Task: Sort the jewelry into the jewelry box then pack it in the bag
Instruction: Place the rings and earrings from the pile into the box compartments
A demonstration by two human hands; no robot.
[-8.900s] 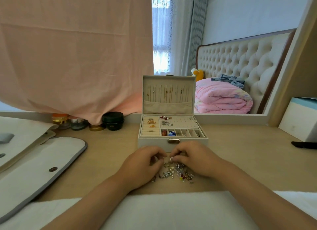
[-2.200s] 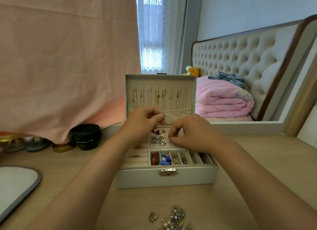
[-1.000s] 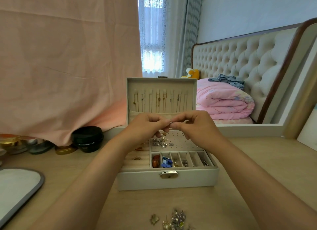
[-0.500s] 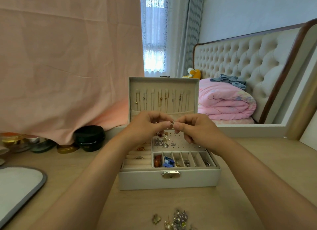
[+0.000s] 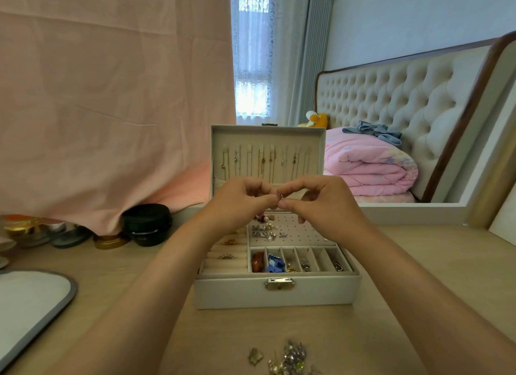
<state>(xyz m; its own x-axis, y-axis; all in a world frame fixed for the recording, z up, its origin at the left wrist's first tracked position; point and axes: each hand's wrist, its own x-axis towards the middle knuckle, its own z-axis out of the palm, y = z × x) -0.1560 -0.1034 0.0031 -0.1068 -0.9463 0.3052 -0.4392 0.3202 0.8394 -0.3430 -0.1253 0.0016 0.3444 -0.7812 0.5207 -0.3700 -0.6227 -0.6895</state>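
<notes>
Both hands meet in the head view above the open jewelry box (image 5: pixel 276 291). The left hand (image 5: pixel 237 204) and right hand (image 5: pixel 321 204) each pinch a tiny silver piece (image 5: pixel 281 196), likely an earring, between thumb and forefinger, with the other fingers curled and the wrists raised. To seat it well, keep the pinch light and lower it onto the perforated earring panel (image 5: pixel 301 229). A loose jewelry pile (image 5: pixel 290 358) waits nearer on the desk.

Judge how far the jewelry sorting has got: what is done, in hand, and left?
Done: necklaces hang in the lid; pieces sit in the box. In hand: left hand and right hand pinch one piece above it. Left: the pile on the table; the box is open, not in the bag.
</notes>
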